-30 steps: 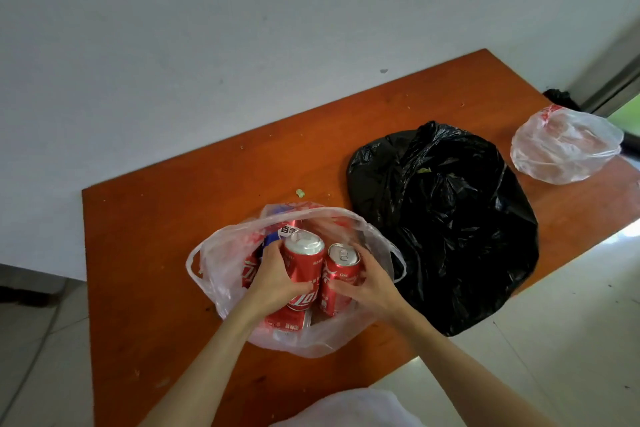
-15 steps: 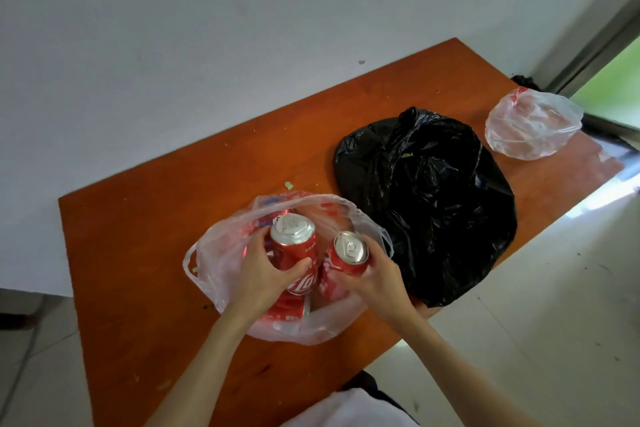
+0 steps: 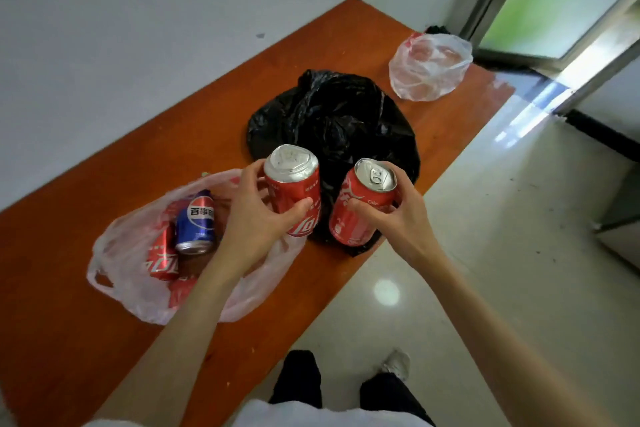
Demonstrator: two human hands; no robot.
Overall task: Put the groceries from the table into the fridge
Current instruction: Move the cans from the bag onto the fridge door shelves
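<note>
Each hand grips one red can (both held above the table).

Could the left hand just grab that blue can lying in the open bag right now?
Probably not yet. The blue can lies uncovered in the clear bag, close beside the left hand, but that hand already grips a red can, so it would likely need freeing first.

Surface: my orange table | on it: clear bag of cans; black bag; second clear bag.
</note>
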